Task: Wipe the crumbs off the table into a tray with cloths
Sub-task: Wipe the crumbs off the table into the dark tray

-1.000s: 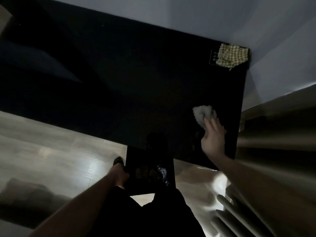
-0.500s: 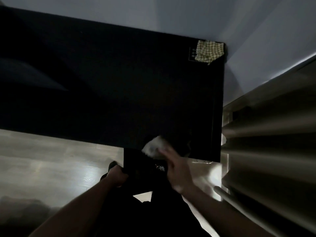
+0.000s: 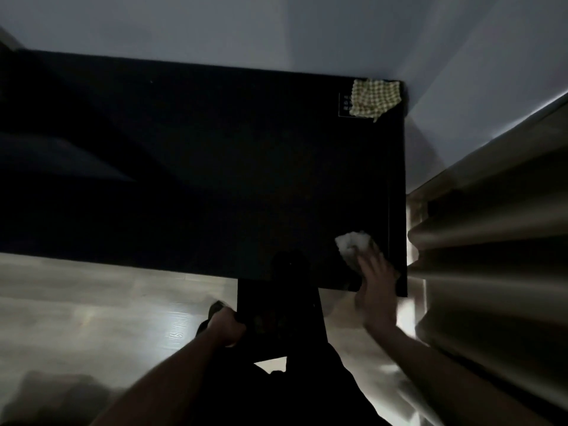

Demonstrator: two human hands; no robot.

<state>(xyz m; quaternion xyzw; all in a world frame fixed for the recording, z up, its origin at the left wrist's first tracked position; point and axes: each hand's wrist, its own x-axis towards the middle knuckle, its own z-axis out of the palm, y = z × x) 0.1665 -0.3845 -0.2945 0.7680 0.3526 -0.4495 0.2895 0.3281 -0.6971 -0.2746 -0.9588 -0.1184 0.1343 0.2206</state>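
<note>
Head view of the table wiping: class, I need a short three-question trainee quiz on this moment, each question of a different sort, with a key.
1. True or false: the checked cloth lies at the table's near left corner.
2. Which hand holds the black tray at the table's near edge?
A. left hand
B. right hand
C. neither
3. Fill in: the right hand presses a ____ cloth onto the table.

Key: 1 false, it lies at the far right corner; 2 A; 3 white.
</note>
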